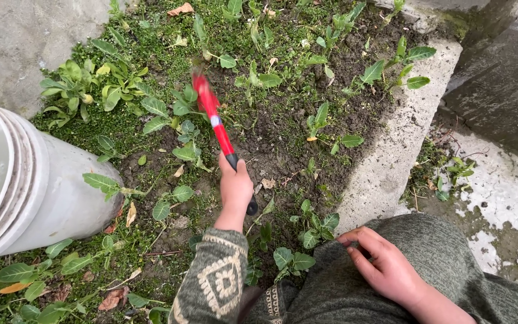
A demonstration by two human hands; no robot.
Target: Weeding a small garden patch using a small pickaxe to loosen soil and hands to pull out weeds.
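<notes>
My left hand [235,191] grips the black handle of a red hand garden tool [216,120]. The tool points up and away over the dark soil [283,138], and its head is blurred among small green plants [181,111]. A patterned knit sleeve [214,282] covers that arm. My right hand [385,269] rests with curled fingers on my knee, on grey-green knit fabric [451,264]. It holds nothing.
A white plastic bucket [61,198] lies tilted at the left on the plants. A concrete kerb [391,150] borders the bed on the right, with wet concrete paving [505,198] beyond it. More leafy seedlings [385,69] and dry leaves dot the soil.
</notes>
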